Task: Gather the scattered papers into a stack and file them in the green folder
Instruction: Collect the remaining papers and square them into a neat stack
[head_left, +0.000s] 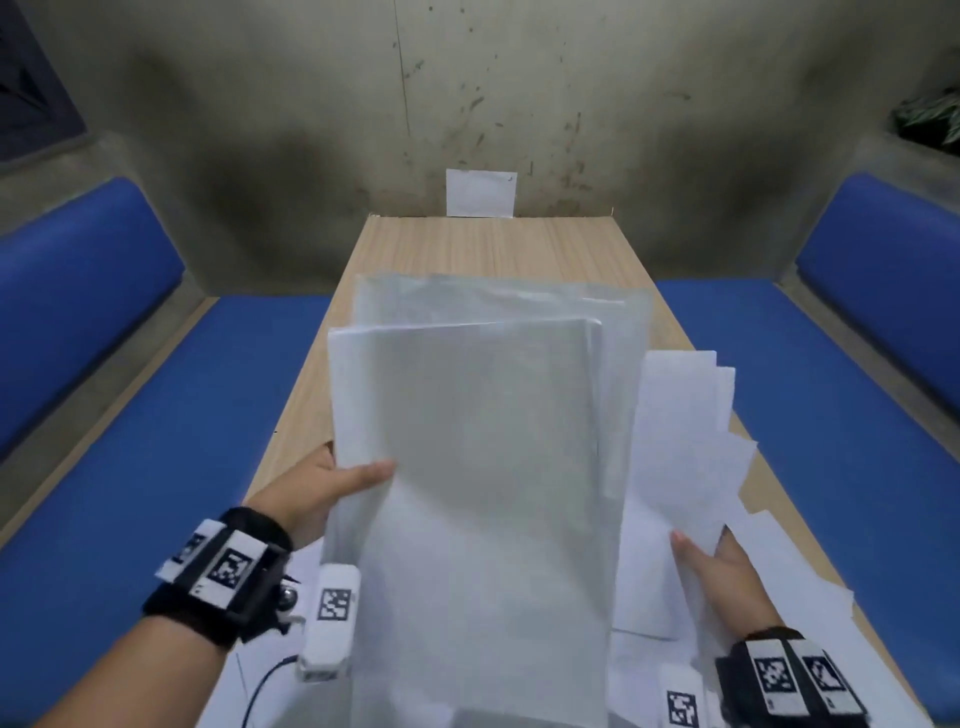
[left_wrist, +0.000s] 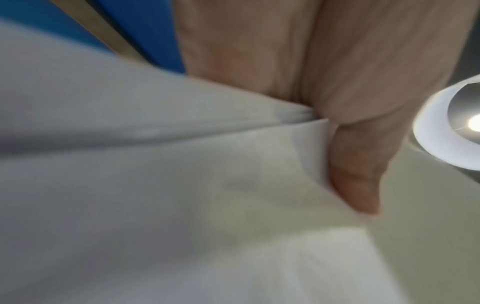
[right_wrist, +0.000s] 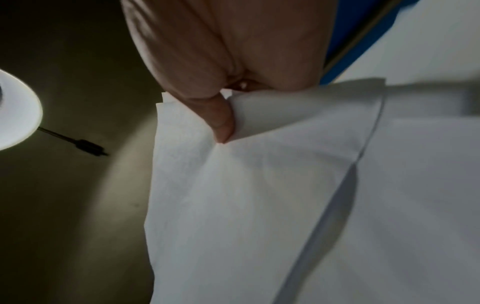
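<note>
L→R, head view. 2 blue bench seats, one each side of the wooden table (head_left: 483, 244): left bench (head_left: 156, 415) at 9 o'clock, right bench (head_left: 810, 374) at 3.

Left hand (head_left: 332, 486) at approx 8 o'clock grasps the big paper stack (head_left: 478, 467) by its left edge, thumb on top, other fingers hidden under the sheets. Stack is lifted and tilted up toward the cam; exact sheet count n/a, several edges show at the top right corner. Left wrist cam confirms: thumb (left_wrist: 355, 176) pressed on the sheets, layered edges visible beside it.

Right hand (head_left: 719, 571) at approx 4 o'clock pinches a smaller paper bunch (head_left: 680, 447), at least 3 fanned corners visible. Right wrist cam: thumb (right_wrist: 221, 117) creasing the sheets.

More loose sheets (head_left: 779, 587) lie flat on the table under/right of that hand, count unclear.

1 small white sheet (head_left: 481, 193) at 12 o'clock, upright against the wall at the table's far end.

Green folder: can't spot it in any view.
</note>
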